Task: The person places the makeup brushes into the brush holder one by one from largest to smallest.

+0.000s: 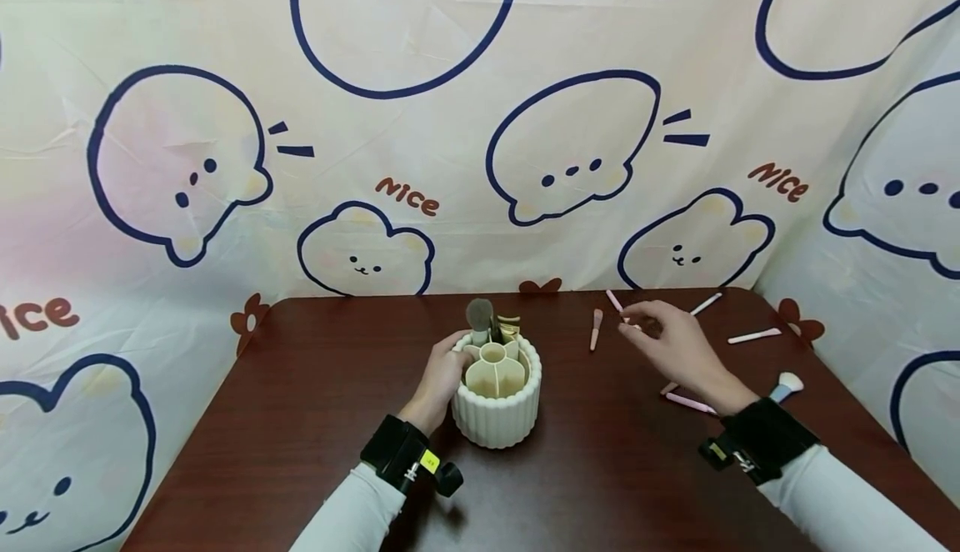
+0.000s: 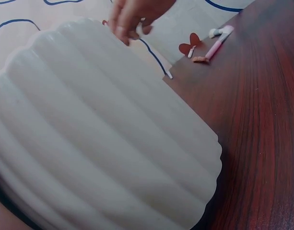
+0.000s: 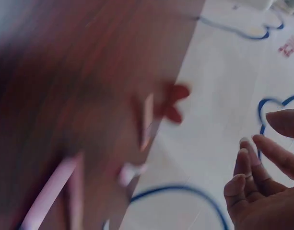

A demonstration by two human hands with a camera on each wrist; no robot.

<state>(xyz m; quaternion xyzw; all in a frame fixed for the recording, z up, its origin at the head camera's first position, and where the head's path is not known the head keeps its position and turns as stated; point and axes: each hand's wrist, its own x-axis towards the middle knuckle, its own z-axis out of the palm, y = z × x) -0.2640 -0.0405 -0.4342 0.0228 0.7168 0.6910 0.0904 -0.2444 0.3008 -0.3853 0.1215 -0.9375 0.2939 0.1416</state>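
My left hand grips the left side of a white ribbed makeup brush holder, thumb at its rim. A large-headed makeup brush, a dark slim item and a gold-coloured item stand in its back compartments. The holder's ribbed wall fills most of the left wrist view. Over the table's far right part, my right hand has its fingers loosely bent, fingertips close to a thin pink stick. Nothing shows between thumb and fingers of the right hand in the right wrist view.
On the dark wooden table lie a small brown-pink brush, white sticks, a pink-handled item and a white-headed brush. A cartoon-printed cloth hangs behind the table's far edge.
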